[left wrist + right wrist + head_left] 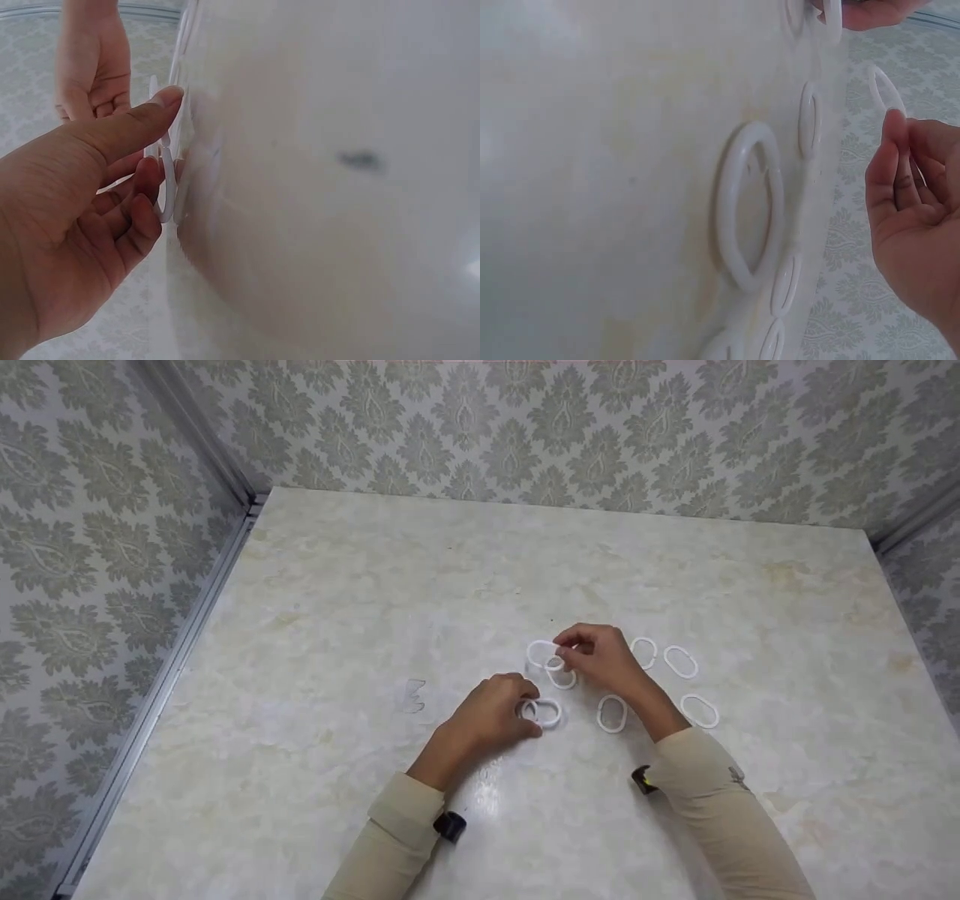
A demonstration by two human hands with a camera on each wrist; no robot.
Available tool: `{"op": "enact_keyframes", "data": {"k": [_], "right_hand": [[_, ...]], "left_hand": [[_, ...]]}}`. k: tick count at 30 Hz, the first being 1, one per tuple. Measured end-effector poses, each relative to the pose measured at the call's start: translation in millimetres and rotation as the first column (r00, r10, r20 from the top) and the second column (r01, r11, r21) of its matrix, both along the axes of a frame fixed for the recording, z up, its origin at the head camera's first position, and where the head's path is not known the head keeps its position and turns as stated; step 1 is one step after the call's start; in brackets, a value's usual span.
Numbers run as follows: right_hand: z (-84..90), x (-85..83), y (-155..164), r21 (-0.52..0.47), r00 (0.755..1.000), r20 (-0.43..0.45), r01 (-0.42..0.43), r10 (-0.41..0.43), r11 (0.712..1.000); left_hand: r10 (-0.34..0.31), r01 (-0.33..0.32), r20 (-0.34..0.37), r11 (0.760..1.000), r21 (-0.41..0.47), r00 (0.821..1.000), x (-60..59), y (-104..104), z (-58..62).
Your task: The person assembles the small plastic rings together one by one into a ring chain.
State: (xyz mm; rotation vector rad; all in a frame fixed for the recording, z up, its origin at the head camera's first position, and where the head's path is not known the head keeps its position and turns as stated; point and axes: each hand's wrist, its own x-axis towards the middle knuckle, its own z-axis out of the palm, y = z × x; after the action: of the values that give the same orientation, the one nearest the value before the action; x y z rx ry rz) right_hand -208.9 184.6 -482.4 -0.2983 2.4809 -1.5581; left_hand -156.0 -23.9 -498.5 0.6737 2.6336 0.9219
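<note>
White oval rings point(529, 654) everywhere on this pale tabletop point(360, 585), and I'd call the job partway. Right hand point(601, 658) is pinching one between thumb and fingertips, another overlapping it just below; can't tell if they're actually linked. Left hand point(495, 709) has thumb and fingers curled around a couple more rings point(559, 714), seemingly overlapping too. Four loose ones point(625, 714) near the right hand and forearm look left to do.

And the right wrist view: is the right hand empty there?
No, the right hand pinches a white ring between its thumb and fingers.
</note>
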Motion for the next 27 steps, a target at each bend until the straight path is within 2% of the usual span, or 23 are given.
{"op": "enact_keyframes", "data": {"k": [6,12,15,21,27], "right_hand": [[0.8,9.5,8.8,-0.084,0.999,0.049,-0.005,0.009,0.996],[1.7,24.6,16.1,-0.170,0.984,0.172,-0.014,0.044,0.985],[0.2,30.8,19.1,-0.182,0.977,0.207,-0.013,0.051,0.983],[-1.0,38.8,23.9,-0.177,0.973,0.222,-0.017,0.056,0.984],[-0.2,47.2,24.3,-0.223,0.959,0.267,-0.029,0.090,0.974]], "left_hand": [[0.007,-0.007,0.007,1.000,-0.005,1.000,-0.1,0.9,-0.2],[0.021,-0.021,0.026,1.000,-0.006,0.999,0.5,2.2,-0.5],[0.026,-0.025,0.031,1.000,-0.013,0.999,0.8,2.0,0.4],[0.025,-0.025,0.036,1.000,-0.010,0.999,0.8,2.0,0.9],[0.009,-0.009,0.018,1.000,-0.001,1.000,0.3,1.0,0.8]]}}
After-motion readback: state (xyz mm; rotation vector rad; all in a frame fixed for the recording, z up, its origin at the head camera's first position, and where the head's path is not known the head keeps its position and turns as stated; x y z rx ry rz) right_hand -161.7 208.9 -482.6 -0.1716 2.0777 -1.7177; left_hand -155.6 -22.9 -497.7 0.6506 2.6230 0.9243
